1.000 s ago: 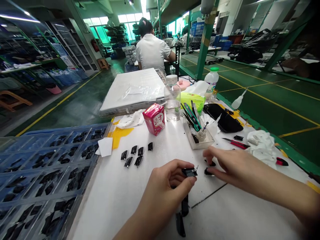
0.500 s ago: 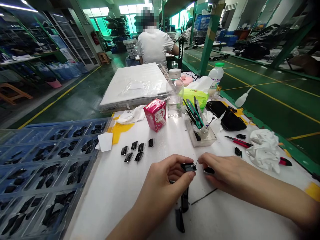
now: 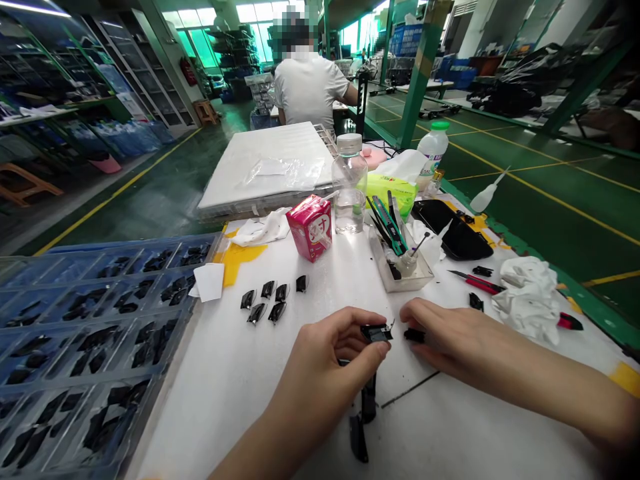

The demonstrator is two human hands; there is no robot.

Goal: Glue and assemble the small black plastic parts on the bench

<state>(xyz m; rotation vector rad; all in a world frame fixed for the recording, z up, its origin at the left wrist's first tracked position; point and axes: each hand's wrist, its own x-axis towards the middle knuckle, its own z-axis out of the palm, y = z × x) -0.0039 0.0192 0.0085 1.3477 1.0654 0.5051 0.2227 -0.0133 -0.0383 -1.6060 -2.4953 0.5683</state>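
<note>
Between thumb and fingers, my left hand [image 3: 336, 360] grips a small black plastic part [image 3: 379, 333], with a thin thread-like piece sticking up at its right end. Just to the right, my right hand [image 3: 447, 333] is curled around another small black piece [image 3: 414, 335], partly covered by the fingers. A gap separates the two pieces. Below my left hand, a curved black part [image 3: 358, 437] and a longer black part [image 3: 369, 400] lie on the white table, the latter partly hidden. A thin dark strip [image 3: 410, 390] lies beside them. Several black parts with clear edges [image 3: 267, 289] sit further left.
A blue compartment tray [image 3: 165, 363] of black parts stands at left. Behind my hands are a pink drink carton [image 3: 310, 230], a clear bottle [image 3: 349, 187] and a tool box [image 3: 410, 280]. A red knife [image 3: 475, 281] and crumpled white cloth [image 3: 527, 300] lie right. A person [image 3: 313, 90] sits ahead.
My right hand has drawn its fingertips slightly away from the part in my left hand. The black piece at its fingers has turned and shows more. My left hand is nearly still.
</note>
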